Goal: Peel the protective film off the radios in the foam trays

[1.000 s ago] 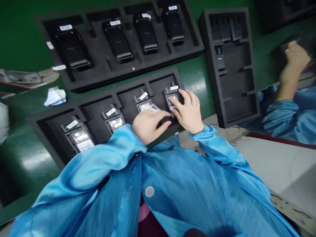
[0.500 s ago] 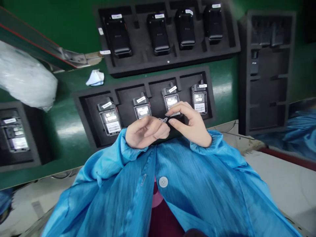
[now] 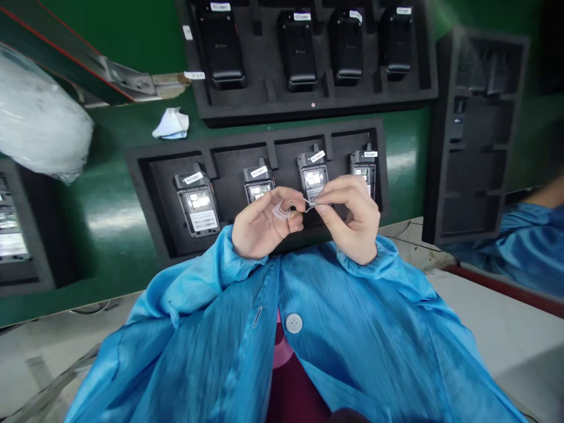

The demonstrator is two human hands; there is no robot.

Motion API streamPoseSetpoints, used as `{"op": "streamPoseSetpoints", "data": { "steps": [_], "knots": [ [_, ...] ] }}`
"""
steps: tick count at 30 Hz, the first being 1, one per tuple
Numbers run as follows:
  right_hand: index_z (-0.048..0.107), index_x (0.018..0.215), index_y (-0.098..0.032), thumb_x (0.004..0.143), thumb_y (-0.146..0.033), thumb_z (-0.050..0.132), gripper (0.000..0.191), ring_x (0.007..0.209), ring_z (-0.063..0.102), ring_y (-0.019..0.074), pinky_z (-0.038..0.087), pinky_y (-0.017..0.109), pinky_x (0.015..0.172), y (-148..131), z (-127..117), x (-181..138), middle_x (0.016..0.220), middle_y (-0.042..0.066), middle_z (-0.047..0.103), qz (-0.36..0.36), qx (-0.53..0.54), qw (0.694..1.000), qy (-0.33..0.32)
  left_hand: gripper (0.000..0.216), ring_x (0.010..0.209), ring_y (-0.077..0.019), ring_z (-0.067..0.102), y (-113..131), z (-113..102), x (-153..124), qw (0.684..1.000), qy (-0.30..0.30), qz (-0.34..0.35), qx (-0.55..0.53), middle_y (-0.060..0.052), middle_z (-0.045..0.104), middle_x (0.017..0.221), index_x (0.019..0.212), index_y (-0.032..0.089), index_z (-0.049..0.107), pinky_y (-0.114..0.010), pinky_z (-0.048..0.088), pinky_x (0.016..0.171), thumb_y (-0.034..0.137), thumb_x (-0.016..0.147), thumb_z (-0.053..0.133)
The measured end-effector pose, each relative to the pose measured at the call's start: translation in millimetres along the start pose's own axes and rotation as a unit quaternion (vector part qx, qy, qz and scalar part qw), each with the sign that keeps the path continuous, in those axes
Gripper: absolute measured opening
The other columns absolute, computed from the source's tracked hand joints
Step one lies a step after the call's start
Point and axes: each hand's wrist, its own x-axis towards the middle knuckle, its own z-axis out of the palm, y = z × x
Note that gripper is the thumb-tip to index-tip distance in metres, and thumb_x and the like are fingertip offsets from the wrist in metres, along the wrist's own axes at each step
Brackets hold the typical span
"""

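My left hand (image 3: 259, 226) and my right hand (image 3: 352, 217) are raised close together in front of my chest, both in blue sleeves. Between their pinched fingertips they hold a small strip of clear film with pale stickers (image 3: 291, 208). Just behind the hands lies a black foam tray (image 3: 145, 176) with several open-backed black devices (image 3: 196, 197), each showing white labels. The third device (image 3: 314, 176) and the fourth device (image 3: 365, 167) are partly hidden by my fingers.
A second foam tray (image 3: 423, 82) farther back holds several closed black devices (image 3: 222, 50). An upright foam tray (image 3: 480, 176) stands at the right. A crumpled white wipe (image 3: 171, 124) and a plastic bag (image 3: 39, 126) lie left on the green mat. Another person's blue sleeve (image 3: 524, 244) shows at far right.
My hands left the rightmost device in the near tray, came together and lifted toward me, now pinching the sticker strip. The view swung left, and the neighbour's hand went out of sight.
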Motion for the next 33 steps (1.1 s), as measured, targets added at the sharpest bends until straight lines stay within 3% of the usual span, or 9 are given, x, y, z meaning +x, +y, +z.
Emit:
{"op": "streamPoseSetpoints", "data": {
  "steps": [2,5,9,12,15,18,21,28,33],
  "knots": [
    [0.064,0.090,-0.025,0.091,-0.029,0.058,0.007,0.092,0.062,0.0195,0.049,0.043,0.087,3,-6,2,0.092,0.002,0.067,-0.014,-0.017,1.000,-0.011,0.053,0.072,-0.0152,0.057,-1,0,3,1.000,0.003,-0.008,-0.012,-0.014,0.062,0.121,0.124,0.022,0.055,-0.036,0.051,0.068,0.055,0.094,0.026],
    [0.064,0.090,-0.025,0.091,-0.030,0.058,0.009,0.095,0.062,0.0197,0.047,0.043,0.090,8,-19,13,0.094,0.002,0.067,-0.016,-0.041,0.998,-0.041,0.052,0.075,-0.0133,0.060,0,-1,8,1.000,0.001,0.005,-0.028,-0.010,0.059,0.131,0.129,0.027,0.054,-0.033,0.052,0.070,0.057,0.094,0.030],
    [0.064,0.087,-0.023,0.092,-0.033,0.057,0.013,0.095,0.060,0.0192,0.044,0.041,0.092,19,-37,32,0.094,0.002,0.066,-0.004,-0.091,0.988,-0.121,0.043,0.072,-0.0125,0.058,7,-1,10,0.994,0.072,0.076,0.012,-0.006,0.066,0.097,0.101,0.022,0.065,-0.030,0.050,0.069,0.053,0.095,0.036],
    [0.063,0.085,-0.022,0.092,-0.033,0.059,0.013,0.093,0.059,0.0177,0.042,0.037,0.090,34,-39,42,0.092,0.000,0.065,0.002,-0.098,0.982,-0.164,0.041,0.071,-0.0143,0.057,13,-3,9,0.971,0.114,0.160,0.136,-0.004,0.063,0.077,0.079,0.018,0.065,-0.030,0.048,0.069,0.048,0.096,0.042],
    [0.063,0.083,-0.022,0.090,-0.030,0.060,0.011,0.089,0.057,0.0173,0.041,0.036,0.089,56,-29,47,0.089,-0.001,0.064,0.025,-0.120,0.975,-0.183,0.040,0.075,-0.0157,0.059,17,-5,13,0.910,0.094,0.214,0.343,-0.005,0.066,0.078,0.080,0.017,0.069,-0.031,0.046,0.075,0.042,0.097,0.043],
    [0.065,0.082,-0.021,0.088,-0.026,0.060,0.009,0.087,0.054,0.0185,0.040,0.036,0.086,79,-12,48,0.085,0.000,0.061,0.041,-0.163,0.968,-0.186,0.038,0.083,-0.0191,0.061,13,-6,21,0.800,0.045,0.226,0.554,-0.007,0.069,0.086,0.094,0.016,0.072,-0.034,0.045,0.083,0.036,0.098,0.040],
    [0.065,0.084,-0.021,0.087,-0.024,0.059,0.007,0.086,0.052,0.0191,0.040,0.036,0.084,90,-2,47,0.085,0.001,0.059,0.038,-0.190,0.966,-0.172,0.042,0.090,-0.0241,0.061,5,-5,29,0.709,0.009,0.212,0.672,-0.011,0.069,0.094,0.112,0.015,0.071,-0.040,0.043,0.086,0.036,0.098,0.037],
    [0.063,0.087,-0.021,0.093,-0.026,0.053,0.012,0.088,0.050,0.0206,0.043,0.039,0.084,91,0,42,0.088,0.003,0.055,0.014,-0.213,0.963,-0.164,0.043,0.092,-0.0304,0.059,-9,-3,34,0.612,0.023,0.229,0.757,-0.014,0.068,0.094,0.131,0.023,0.062,-0.042,0.041,0.076,0.038,0.098,0.041],
    [0.061,0.090,-0.020,0.094,-0.027,0.050,0.013,0.092,0.051,0.0238,0.044,0.043,0.085,91,0,41,0.092,0.006,0.055,0.010,-0.215,0.962,-0.166,0.043,0.092,-0.0317,0.058,-13,-3,35,0.584,0.032,0.235,0.777,-0.015,0.066,0.093,0.133,0.025,0.061,-0.042,0.040,0.076,0.039,0.097,0.042]
  ]
}}
